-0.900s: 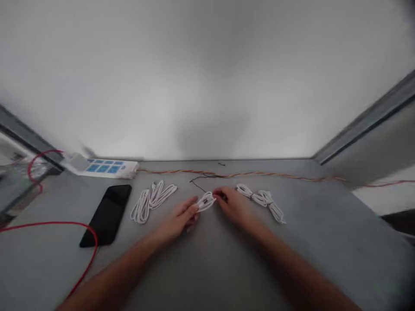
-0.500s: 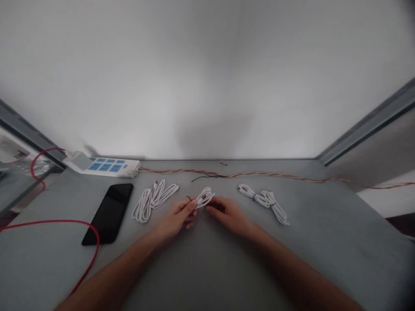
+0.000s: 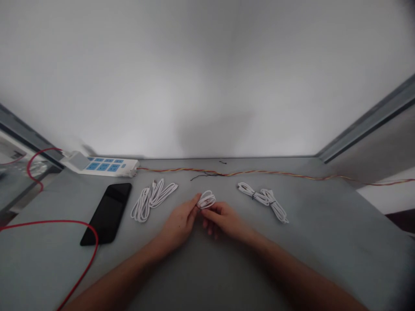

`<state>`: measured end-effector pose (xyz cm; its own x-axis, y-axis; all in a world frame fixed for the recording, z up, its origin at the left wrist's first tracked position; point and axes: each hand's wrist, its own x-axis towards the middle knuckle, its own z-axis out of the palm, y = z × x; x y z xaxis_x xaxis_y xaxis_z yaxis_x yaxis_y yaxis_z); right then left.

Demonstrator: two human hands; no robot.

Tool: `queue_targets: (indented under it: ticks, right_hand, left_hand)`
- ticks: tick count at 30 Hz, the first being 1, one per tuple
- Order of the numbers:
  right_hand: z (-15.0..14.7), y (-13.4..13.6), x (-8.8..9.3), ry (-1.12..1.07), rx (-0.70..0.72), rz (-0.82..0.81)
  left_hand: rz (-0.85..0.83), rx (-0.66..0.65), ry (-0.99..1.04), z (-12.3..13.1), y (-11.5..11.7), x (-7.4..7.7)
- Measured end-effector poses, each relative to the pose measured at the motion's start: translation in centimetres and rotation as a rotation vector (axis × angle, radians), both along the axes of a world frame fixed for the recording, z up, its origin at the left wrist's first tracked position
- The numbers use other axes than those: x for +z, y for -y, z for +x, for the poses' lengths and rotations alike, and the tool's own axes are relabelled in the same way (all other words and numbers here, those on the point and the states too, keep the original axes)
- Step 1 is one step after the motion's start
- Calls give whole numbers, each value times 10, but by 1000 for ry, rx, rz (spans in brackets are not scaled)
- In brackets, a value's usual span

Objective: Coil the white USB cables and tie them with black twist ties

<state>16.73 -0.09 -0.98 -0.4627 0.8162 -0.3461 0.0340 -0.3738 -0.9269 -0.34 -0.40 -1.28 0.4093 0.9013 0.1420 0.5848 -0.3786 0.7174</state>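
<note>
Between my left hand (image 3: 180, 222) and my right hand (image 3: 225, 220) is a small coil of white cable (image 3: 206, 200). Both hands pinch it, the left at its left end and the right at its lower right. Its cable ends are hidden by my fingers. To the left of my hands lies a looser bundle of white cable (image 3: 152, 199), and to the right lies another (image 3: 262, 203). Neither hand touches these bundles.
A black smartphone (image 3: 106, 214) lies face up on the grey table (image 3: 324, 242), with a red cable (image 3: 48, 224) looping around it. Along the far wall run a white-and-blue power strip (image 3: 103, 167), a twisted multicoloured wire (image 3: 240, 173) and a thin black wire (image 3: 202, 176).
My hands have come closer together around the white coil. The coil now looks smaller and rounder than before. The other bundles have stayed in place.
</note>
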Motion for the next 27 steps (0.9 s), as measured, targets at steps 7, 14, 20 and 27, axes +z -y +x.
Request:
queue_targets:
  ticks: [7,14,20,27]
  right_hand:
    - [-3,1,-4,-86,-19,-62]
    - [1,0,-8,-90,-29,-114]
    - [3,-2,-2,-73,-161,-88]
    - [10,-10,2,-88,-189,-16]
  left_hand:
    - [142,-19,-336,0,3,0]
    - [151,-8,-285,6,11,6]
    - [182,28,-185,9,12,5]
    - [200,-107,-74,-2,9,4]
